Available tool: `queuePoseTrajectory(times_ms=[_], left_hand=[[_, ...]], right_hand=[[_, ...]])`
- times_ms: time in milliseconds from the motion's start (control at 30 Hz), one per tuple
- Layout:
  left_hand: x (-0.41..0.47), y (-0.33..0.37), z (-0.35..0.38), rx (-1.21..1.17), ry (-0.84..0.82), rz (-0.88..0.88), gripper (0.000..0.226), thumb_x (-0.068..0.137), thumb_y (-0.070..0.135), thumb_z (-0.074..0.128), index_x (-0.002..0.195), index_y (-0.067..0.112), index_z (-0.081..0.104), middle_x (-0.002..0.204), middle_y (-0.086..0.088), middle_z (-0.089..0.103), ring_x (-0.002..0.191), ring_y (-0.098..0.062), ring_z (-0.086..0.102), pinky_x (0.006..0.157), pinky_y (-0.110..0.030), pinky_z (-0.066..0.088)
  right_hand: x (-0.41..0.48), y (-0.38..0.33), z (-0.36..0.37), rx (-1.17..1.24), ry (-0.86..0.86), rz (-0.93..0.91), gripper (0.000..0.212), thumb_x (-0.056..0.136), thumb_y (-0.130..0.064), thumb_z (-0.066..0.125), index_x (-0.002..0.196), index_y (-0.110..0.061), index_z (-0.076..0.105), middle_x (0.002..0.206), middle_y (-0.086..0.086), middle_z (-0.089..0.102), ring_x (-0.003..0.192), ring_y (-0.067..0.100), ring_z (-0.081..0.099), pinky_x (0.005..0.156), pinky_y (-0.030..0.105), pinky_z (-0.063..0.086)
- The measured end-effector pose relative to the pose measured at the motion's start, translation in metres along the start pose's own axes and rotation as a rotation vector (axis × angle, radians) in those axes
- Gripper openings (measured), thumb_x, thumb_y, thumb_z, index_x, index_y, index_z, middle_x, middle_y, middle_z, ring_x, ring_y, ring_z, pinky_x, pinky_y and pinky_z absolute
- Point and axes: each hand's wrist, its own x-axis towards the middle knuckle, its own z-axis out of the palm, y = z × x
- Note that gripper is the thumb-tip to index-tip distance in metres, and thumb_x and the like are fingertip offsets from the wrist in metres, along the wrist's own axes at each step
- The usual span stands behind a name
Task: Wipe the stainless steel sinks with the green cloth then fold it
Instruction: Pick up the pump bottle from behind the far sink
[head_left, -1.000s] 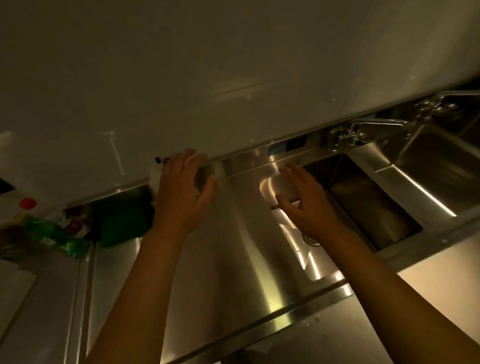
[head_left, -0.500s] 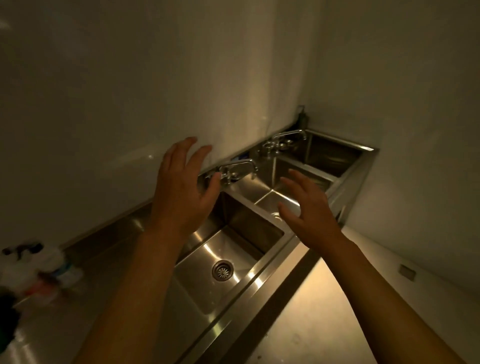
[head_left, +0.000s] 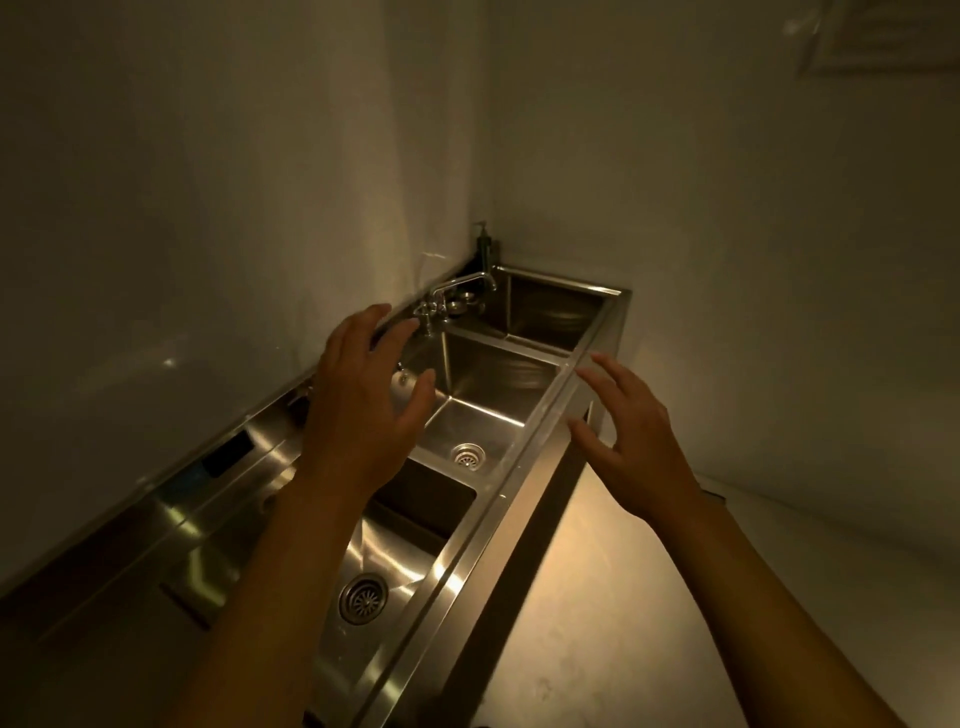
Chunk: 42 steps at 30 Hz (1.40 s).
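Note:
A stainless steel unit with three sinks runs along the left wall into the corner: a near sink (head_left: 400, 561) with a round drain, a middle sink (head_left: 498, 384) with a drain, and a far sink (head_left: 550, 306). My left hand (head_left: 358, 410) hovers above the near and middle sinks, fingers spread, holding nothing. My right hand (head_left: 634, 441) floats over the unit's front rim, fingers spread and empty. The green cloth is not in view.
A swivel faucet (head_left: 457, 291) stands at the back between the middle and far sinks. A dark soap dispenser (head_left: 485, 247) sits in the corner. White walls close in on the left and right. Pale floor (head_left: 597, 597) lies right of the unit.
My view has swung right, from the draining board with the green cloth and bottles to the far sinks and corner. Both hands stayed raised and spread in front of me.

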Motion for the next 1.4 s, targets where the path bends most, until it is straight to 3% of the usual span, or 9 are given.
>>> queuePoseTrajectory(times_ms=[100,233,400,533,700,867,1033,1267,1400], left_hand=[[0.023,-0.015,0.028,-0.043,-0.003,0.024,0.055,0.095,0.046,0.054,0.143,0.02,0.053,0.155,-0.006,0.041,0.144,-0.026,0.035,0.108,-0.053,0.047],[0.053,-0.046,0.069,-0.064,-0.042,0.035,0.056,0.095,0.045,0.054,0.145,0.018,0.054,0.153,-0.007,0.043,0.143,-0.028,0.037,0.109,-0.052,0.046],[0.088,-0.088,0.117,-0.083,-0.091,0.004,0.054,0.095,0.042,0.057,0.144,0.02,0.054,0.154,-0.005,0.04,0.144,-0.026,0.036,0.109,-0.049,0.045],[0.104,-0.108,0.154,-0.029,-0.219,0.006,0.055,0.096,0.042,0.06,0.146,0.02,0.052,0.158,-0.005,0.037,0.148,-0.027,0.032,0.112,-0.057,0.042],[0.123,-0.11,0.194,-0.073,-0.257,-0.048,0.054,0.097,0.044,0.056,0.146,0.022,0.052,0.158,-0.004,0.036,0.148,-0.027,0.033,0.109,-0.059,0.045],[0.14,-0.091,0.236,-0.021,-0.311,-0.024,0.054,0.097,0.04,0.061,0.146,0.021,0.052,0.158,-0.006,0.038,0.149,-0.029,0.031,0.113,-0.058,0.041],[0.16,-0.052,0.279,0.034,-0.342,-0.001,0.055,0.097,0.041,0.06,0.147,0.021,0.051,0.158,-0.006,0.038,0.15,-0.028,0.03,0.115,-0.055,0.036],[0.2,0.029,0.342,0.133,-0.342,-0.037,0.054,0.098,0.042,0.058,0.148,0.022,0.051,0.159,-0.004,0.038,0.151,-0.025,0.029,0.121,-0.052,0.032],[0.224,0.078,0.367,0.155,-0.316,-0.061,0.055,0.099,0.044,0.057,0.149,0.024,0.051,0.161,-0.003,0.036,0.153,-0.025,0.027,0.123,-0.053,0.029]], right_hand=[[0.015,0.014,0.001,-0.033,0.015,0.054,0.061,0.095,-0.052,0.052,0.152,-0.033,0.041,0.162,-0.009,0.031,0.141,0.0,0.025,0.119,0.051,0.03],[0.044,0.032,0.004,-0.064,0.013,0.131,0.062,0.095,-0.051,0.051,0.153,-0.028,0.042,0.162,-0.007,0.032,0.148,0.012,0.03,0.119,0.052,0.033],[0.085,0.047,0.023,-0.084,-0.019,0.198,0.056,0.1,-0.036,0.06,0.152,-0.027,0.043,0.162,-0.006,0.033,0.149,0.014,0.029,0.119,0.055,0.032],[0.108,0.058,0.033,-0.075,-0.031,0.215,0.055,0.1,-0.035,0.06,0.152,-0.026,0.043,0.162,-0.006,0.034,0.148,0.013,0.03,0.119,0.044,0.03],[0.13,0.085,0.032,-0.026,-0.022,0.263,0.054,0.101,-0.031,0.061,0.152,-0.025,0.045,0.161,-0.007,0.036,0.146,0.009,0.033,0.113,0.03,0.03],[0.144,0.123,0.017,0.066,0.035,0.295,0.051,0.103,-0.036,0.057,0.152,-0.03,0.044,0.159,-0.011,0.038,0.146,0.003,0.033,0.109,0.017,0.027],[0.161,0.175,-0.009,0.105,0.05,0.271,0.055,0.099,-0.046,0.052,0.151,-0.034,0.043,0.159,-0.016,0.037,0.144,-0.003,0.033,0.108,0.016,0.028],[0.197,0.266,-0.077,0.208,0.076,0.213,0.056,0.097,-0.048,0.05,0.151,-0.033,0.044,0.159,-0.015,0.038,0.145,0.0,0.034,0.117,0.034,0.037],[0.217,0.31,-0.113,0.252,0.057,0.177,0.055,0.098,-0.045,0.051,0.151,-0.033,0.044,0.158,-0.017,0.038,0.145,-0.004,0.032,0.119,0.034,0.036]])
